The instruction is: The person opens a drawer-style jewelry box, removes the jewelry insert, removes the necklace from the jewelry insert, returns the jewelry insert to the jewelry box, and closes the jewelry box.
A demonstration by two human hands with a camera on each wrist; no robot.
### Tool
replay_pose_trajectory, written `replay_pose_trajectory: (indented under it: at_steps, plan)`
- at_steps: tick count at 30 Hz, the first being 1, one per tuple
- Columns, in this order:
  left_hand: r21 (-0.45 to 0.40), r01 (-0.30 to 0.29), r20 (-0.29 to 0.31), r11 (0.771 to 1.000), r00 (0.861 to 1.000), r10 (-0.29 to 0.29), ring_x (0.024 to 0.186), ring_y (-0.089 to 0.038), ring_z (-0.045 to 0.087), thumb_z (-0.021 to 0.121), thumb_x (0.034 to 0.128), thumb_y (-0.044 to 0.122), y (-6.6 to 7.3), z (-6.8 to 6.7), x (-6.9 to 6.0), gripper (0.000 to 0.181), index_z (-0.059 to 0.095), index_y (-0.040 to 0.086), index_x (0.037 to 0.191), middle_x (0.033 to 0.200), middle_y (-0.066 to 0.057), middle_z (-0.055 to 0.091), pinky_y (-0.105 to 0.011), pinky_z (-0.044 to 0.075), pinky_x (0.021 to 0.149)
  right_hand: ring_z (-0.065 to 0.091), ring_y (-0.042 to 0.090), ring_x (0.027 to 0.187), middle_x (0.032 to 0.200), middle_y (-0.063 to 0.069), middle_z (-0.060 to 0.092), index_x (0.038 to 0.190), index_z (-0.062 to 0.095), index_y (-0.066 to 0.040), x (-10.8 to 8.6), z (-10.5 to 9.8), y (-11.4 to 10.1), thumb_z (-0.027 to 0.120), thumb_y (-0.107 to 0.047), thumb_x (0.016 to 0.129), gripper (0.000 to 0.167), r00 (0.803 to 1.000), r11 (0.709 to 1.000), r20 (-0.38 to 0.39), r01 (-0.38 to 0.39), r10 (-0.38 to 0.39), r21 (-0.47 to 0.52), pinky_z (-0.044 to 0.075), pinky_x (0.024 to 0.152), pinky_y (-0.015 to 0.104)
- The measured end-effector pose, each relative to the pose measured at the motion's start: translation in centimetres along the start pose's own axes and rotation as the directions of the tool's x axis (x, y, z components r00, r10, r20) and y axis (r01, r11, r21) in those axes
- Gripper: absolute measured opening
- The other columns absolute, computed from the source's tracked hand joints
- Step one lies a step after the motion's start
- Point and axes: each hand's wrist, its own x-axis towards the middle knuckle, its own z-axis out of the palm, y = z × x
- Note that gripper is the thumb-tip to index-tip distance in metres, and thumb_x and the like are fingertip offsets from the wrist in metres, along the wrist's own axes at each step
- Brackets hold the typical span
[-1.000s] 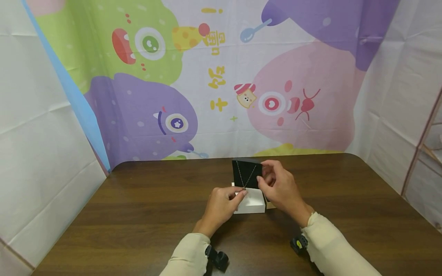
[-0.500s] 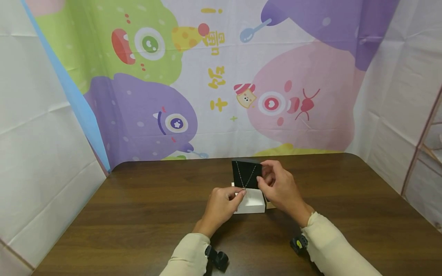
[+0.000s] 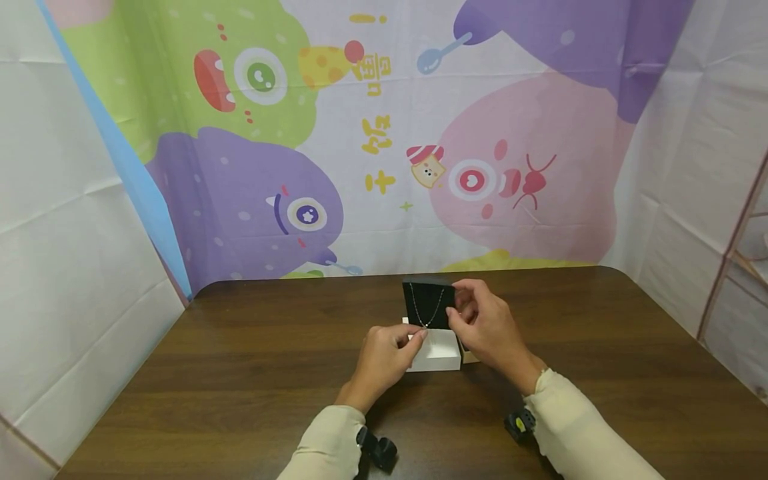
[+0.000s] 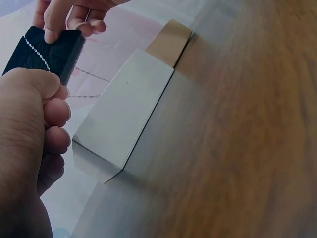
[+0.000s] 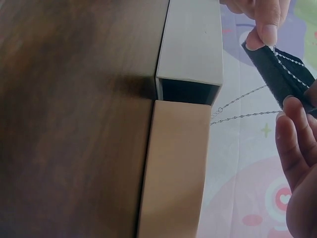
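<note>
My right hand (image 3: 492, 327) grips the right side of a black jewelry pad (image 3: 427, 303), tilted up above a white box (image 3: 438, 350). A thin silver necklace (image 4: 37, 51) runs over the pad's face. At the pad's lower edge, my left hand (image 3: 381, 360) pinches the low point of the chain between thumb and forefinger. Whatever sits inside that pinch is hidden. Behind the pad, two loose strands of the chain hang out, with a small ring on one, as both wrist views show.
A tan box (image 5: 173, 168) lies end to end with the white box, whose facing end is open and dark inside. Both are on the brown wooden table (image 3: 240, 373). A cartoon-printed cloth (image 3: 384, 233) hangs behind the far table edge.
The chain on the pad has gone from a taut V to a slacker, rounded U. The pad's top edge has dipped slightly. Both hands keep nearly the same place.
</note>
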Motion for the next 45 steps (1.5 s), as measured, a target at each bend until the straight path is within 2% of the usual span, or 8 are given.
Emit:
replay_pose_trajectory:
  at_steps: [16, 22, 28, 36, 45]
  plan:
    - [-0.002, -0.07, -0.062, 0.998, 0.996, 0.07, 0.045, 0.006, 0.041, 0.073, 0.0924, 0.013, -0.08, 0.03, 0.09, 0.007, 0.079, 0.01, 0.09, 0.052, 0.014, 0.052, -0.016, 0.031, 0.041, 0.055, 0.007, 0.064, 0.087, 0.005, 0.062, 0.118, 0.055, -0.001, 0.02, -0.02, -0.03, 0.077, 0.005, 0.08, 0.045, 0.999, 0.999, 0.024, -0.023, 0.024, -0.032, 0.05, 0.055, 0.024]
    - [-0.004, -0.068, -0.076, 0.998, 0.995, 0.067, 0.045, 0.005, 0.041, 0.072, 0.0933, 0.013, -0.01, -0.07, 0.07, 0.008, 0.079, 0.009, 0.095, 0.053, 0.014, 0.052, -0.016, 0.031, 0.041, 0.054, 0.007, 0.063, 0.086, 0.004, 0.062, 0.119, 0.056, -0.002, -0.06, 0.1, -0.06, 0.077, 0.005, 0.08, 0.044, 0.998, 0.999, 0.047, -0.027, 0.029, -0.04, 0.049, 0.055, 0.024]
    - [-0.06, -0.054, -0.106, 0.997, 0.993, 0.047, 0.044, 0.005, 0.044, 0.07, 0.0958, 0.016, 0.11, -0.07, 0.08, 0.011, 0.078, 0.009, 0.097, 0.053, 0.013, 0.053, -0.015, 0.036, 0.041, 0.054, 0.007, 0.063, 0.085, 0.004, 0.062, 0.118, 0.057, 0.0, 0.02, 0.05, -0.02, 0.078, 0.004, 0.079, 0.044, 0.999, 0.998, 0.052, -0.002, 0.005, -0.056, 0.05, 0.055, 0.024]
    - [-0.097, -0.111, -0.202, 0.989, 0.975, 0.089, 0.042, 0.004, 0.045, 0.072, 0.094, 0.012, 0.13, 0.11, 0.25, 0.009, 0.077, 0.006, 0.095, 0.051, 0.009, 0.053, -0.015, 0.037, 0.04, 0.053, 0.006, 0.063, 0.085, 0.002, 0.062, 0.117, 0.059, -0.002, 0.06, -0.02, -0.05, 0.078, -0.001, 0.081, 0.04, 0.996, 0.995, 0.088, 0.013, -0.005, -0.097, 0.05, 0.056, 0.024]
    - [-0.119, -0.154, -0.268, 0.981, 0.956, 0.117, 0.043, 0.002, 0.046, 0.072, 0.0934, 0.008, -0.1, 0.28, 0.36, 0.007, 0.076, 0.003, 0.095, 0.052, 0.007, 0.054, -0.015, 0.037, 0.041, 0.053, 0.005, 0.063, 0.085, 0.0, 0.064, 0.118, 0.061, -0.003, -0.05, 0.03, 0.07, 0.078, -0.004, 0.082, 0.039, 0.993, 0.993, 0.114, 0.023, -0.009, -0.118, 0.049, 0.056, 0.024]
